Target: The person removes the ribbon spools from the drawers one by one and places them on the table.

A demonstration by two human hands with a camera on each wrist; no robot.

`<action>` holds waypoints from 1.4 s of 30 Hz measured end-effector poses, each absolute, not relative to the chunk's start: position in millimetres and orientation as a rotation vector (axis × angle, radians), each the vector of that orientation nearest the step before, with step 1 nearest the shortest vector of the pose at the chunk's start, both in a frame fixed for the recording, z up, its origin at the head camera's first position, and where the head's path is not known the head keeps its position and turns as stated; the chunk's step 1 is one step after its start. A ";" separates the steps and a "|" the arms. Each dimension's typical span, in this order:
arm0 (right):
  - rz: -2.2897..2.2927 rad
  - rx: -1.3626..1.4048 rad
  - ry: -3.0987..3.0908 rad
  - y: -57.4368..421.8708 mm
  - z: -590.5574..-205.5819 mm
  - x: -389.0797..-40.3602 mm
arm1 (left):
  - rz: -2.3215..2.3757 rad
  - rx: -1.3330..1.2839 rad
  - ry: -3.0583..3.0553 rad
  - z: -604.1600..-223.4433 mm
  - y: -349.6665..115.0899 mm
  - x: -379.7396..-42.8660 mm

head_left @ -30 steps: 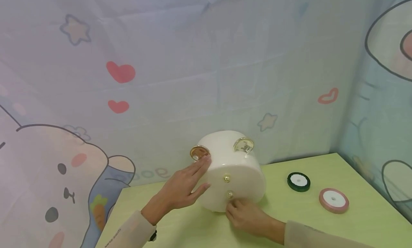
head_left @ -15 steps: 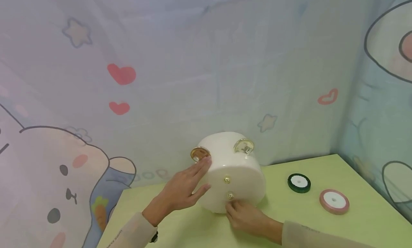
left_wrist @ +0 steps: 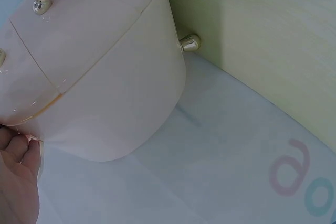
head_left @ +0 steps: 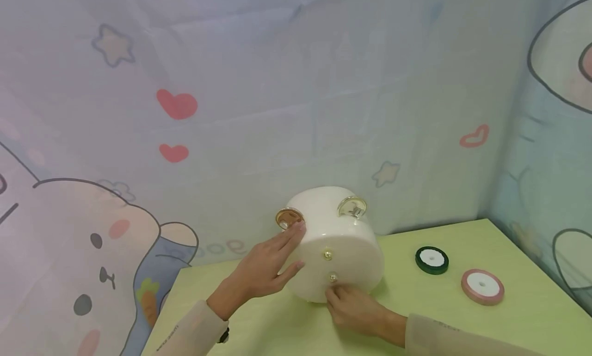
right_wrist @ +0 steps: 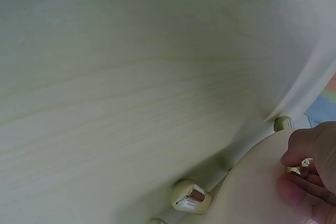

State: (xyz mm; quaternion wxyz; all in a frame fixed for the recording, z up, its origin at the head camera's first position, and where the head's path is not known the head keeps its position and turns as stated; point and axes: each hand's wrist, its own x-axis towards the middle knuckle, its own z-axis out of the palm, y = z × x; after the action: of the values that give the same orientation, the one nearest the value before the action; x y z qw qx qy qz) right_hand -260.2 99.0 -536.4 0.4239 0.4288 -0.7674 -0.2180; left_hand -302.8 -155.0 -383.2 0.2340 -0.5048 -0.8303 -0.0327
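Observation:
A white, rounded box with gold fittings stands on the table, its front facing me. Two round gold ears sit on top. Down its front run gold knobs, and thin seams cross the front in the left wrist view. My left hand rests on the box's upper left side beside the left ear, fingers extended and thumb apart. Low on the front, my right hand pinches another gold knob, mostly covered by thumb and fingers. Gold feet show under the box.
A dark green ribbon spool and a pink ribbon spool lie flat on the light green table, right of the box. A printed cloth backdrop hangs close behind it.
Both hands keep their places on the box. The whole head view shifts only slightly.

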 end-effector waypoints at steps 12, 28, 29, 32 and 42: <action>-0.536 1.025 -1.903 96.6 -535.5 -256.8 | -0.086 -1.392 -2.262 -380.6 -153.8 -301.5; -0.518 1.039 -1.877 95.4 -534.2 -249.9 | -0.076 -1.394 -2.246 -380.6 -152.4 -298.1; -0.516 1.040 -1.875 95.2 -534.2 -250.0 | -0.079 -1.394 -2.245 -380.7 -152.2 -297.9; -0.518 1.041 -1.880 95.3 -534.7 -250.5 | -0.087 -1.392 -2.245 -380.6 -151.8 -297.5; -0.505 1.048 -1.876 94.2 -536.1 -252.2 | -0.073 -1.394 -2.253 -379.6 -154.1 -298.2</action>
State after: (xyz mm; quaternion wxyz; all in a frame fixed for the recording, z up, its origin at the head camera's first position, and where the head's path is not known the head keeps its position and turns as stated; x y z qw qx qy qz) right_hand -252.2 94.2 -536.1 0.4504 0.4240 -0.7587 -0.2042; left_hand -298.2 -154.1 -379.6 0.2434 -0.5102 -0.8245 -0.0267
